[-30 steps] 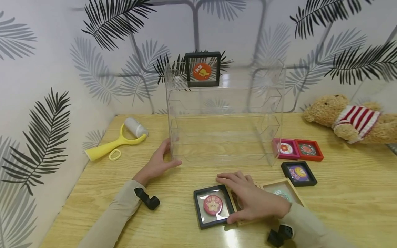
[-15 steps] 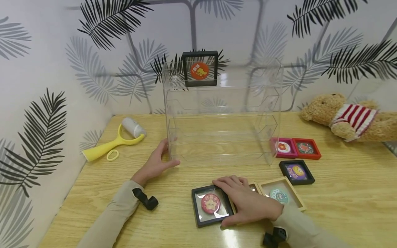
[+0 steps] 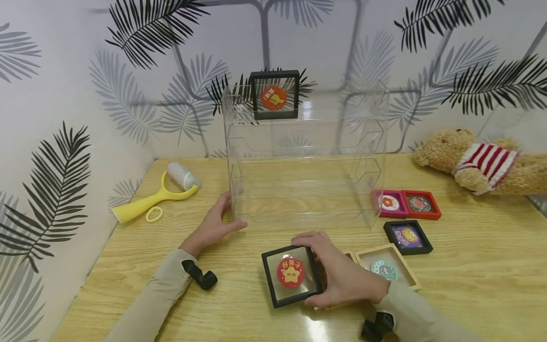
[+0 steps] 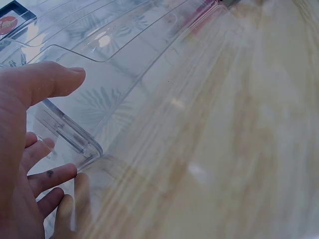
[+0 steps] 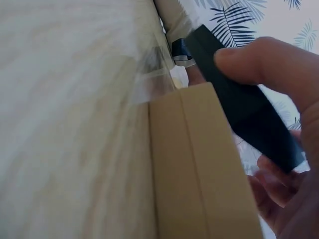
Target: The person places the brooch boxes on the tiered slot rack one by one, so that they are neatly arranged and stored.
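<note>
My right hand (image 3: 342, 273) grips the right side of a black square display frame (image 3: 273, 278) with a red star badge inside. The frame is tilted, its left side raised off the table; in the right wrist view the thumb lies on the black edge (image 5: 244, 99). Beneath that hand, a light wooden frame (image 5: 199, 164) lies flat, partly covered. My left hand (image 3: 215, 223) is at the lower left corner of a clear acrylic rack (image 3: 307, 218), thumb extended in front, fingers along its side panel (image 4: 75, 132). Another black frame with an orange badge (image 3: 274, 97) stands upright on the rack's top tier.
Right of my right hand lie a wooden frame with a teal badge (image 3: 384, 270), a black frame with a purple badge (image 3: 408, 237), and pink (image 3: 391, 203) and red (image 3: 421, 204) frames. A teddy bear (image 3: 483, 164) lies far right. A yellow slingshot-shaped piece (image 3: 158, 197), ring (image 3: 154, 214) and grey cylinder (image 3: 183, 175) lie left.
My right hand has taken hold of the black frame with the star badge and tipped it up from lying flat. The left hand stays at the rack's corner.
</note>
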Tool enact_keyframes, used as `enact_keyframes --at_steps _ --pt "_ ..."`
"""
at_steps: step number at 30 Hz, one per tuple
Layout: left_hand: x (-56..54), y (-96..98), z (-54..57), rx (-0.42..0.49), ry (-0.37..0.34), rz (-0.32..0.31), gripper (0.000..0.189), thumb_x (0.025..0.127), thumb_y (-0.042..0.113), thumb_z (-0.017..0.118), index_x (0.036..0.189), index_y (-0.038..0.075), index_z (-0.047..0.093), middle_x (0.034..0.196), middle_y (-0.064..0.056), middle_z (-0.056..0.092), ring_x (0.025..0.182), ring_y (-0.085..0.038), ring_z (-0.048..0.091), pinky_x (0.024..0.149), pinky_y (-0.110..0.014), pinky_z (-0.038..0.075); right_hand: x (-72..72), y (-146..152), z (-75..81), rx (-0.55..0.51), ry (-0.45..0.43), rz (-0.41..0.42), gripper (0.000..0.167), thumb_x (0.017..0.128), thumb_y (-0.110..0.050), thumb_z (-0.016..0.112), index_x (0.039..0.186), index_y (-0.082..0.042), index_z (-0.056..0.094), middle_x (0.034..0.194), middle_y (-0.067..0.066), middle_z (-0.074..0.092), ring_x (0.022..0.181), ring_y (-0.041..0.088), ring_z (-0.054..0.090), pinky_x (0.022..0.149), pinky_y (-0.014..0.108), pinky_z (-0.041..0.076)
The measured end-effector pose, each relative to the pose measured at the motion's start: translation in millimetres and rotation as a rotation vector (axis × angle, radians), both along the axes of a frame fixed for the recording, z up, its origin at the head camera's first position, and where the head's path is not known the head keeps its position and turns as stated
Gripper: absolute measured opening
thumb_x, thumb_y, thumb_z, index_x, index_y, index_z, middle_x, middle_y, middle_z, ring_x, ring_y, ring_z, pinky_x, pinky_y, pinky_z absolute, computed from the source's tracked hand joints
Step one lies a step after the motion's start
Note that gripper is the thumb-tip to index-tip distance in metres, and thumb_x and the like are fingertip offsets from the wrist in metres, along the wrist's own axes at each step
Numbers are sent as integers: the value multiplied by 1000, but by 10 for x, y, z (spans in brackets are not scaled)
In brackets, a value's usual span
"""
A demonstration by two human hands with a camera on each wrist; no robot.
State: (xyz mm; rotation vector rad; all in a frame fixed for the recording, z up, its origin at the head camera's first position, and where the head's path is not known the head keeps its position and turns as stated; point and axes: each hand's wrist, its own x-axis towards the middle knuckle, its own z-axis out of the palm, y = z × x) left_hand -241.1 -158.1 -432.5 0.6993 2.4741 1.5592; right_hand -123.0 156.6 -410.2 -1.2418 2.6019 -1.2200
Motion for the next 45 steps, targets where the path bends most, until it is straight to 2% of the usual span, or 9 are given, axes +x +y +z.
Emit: enact_keyframes --at_steps 6,10,13,17,21,26,31,34,45 --pt "-17 -1 -10 -4 -6 4 79 86 16 73 150 14 27 149 -20 38 136 -38 37 111 -57 26 -1 50 21 -144 -240 39 94 72 -23 86 143 -19 25 120 3 55 103 12 58 85 27 51" --pt "-20 5 -9 -2 -6 6 79 86 16 73 150 15 27 149 -19 37 136 -37 37 111 -57 26 -19 76 33 -268 -309 37 65 87 -7 71 137 -12 30 97 9 61 77 6 60 61 24 52" --pt "-17 4 -2 0 -2 2 80 85 15 73 150 15 27 150 -19 38 136 -37 38 111 -57 26 -39 87 54 -333 -251 -12 36 96 1 53 127 -2 36 76 10 55 61 3 53 49 23 46" --pt "-16 7 6 4 0 -5 79 86 15 73 150 15 27 149 -19 38 136 -37 38 111 -57 26 -50 101 125 -366 -225 -79 18 100 2 42 117 3 41 80 11 52 65 5 56 56 25 49" --pt "-23 13 -1 4 1 -4 79 86 15 72 150 14 27 149 -19 39 136 -37 38 111 -58 25 -80 122 221 -382 -162 -137 15 100 3 39 114 6 43 100 13 49 83 5 55 71 23 49" --pt "-5 21 5 12 -8 -1 79 86 15 73 150 15 27 146 -20 42 136 -37 39 111 -56 26 -209 182 382 -417 23 -289 22 99 5 36 121 7 42 96 10 51 85 3 52 78 17 42" --pt "-14 9 -17 19 2 -5 79 86 14 73 150 13 27 147 -20 41 135 -37 40 111 -57 26 -449 287 717 -368 109 -422 22 103 -5 33 120 6 42 77 6 50 64 7 51 57 23 45" --pt "-9 6 -16 21 3 -6 78 86 14 73 150 13 27 148 -19 40 134 -37 40 111 -57 25 -557 358 1008 -308 89 -468 26 105 -14 34 122 3 44 79 5 48 65 9 49 58 23 42" --pt "-12 -11 -43 14 5 5 76 85 15 74 148 18 30 151 -17 36 137 -38 37 112 -56 26 -1017 615 1825 -295 97 -477 29 103 -19 43 129 -8 49 79 -13 62 50 7 57 50 19 48"
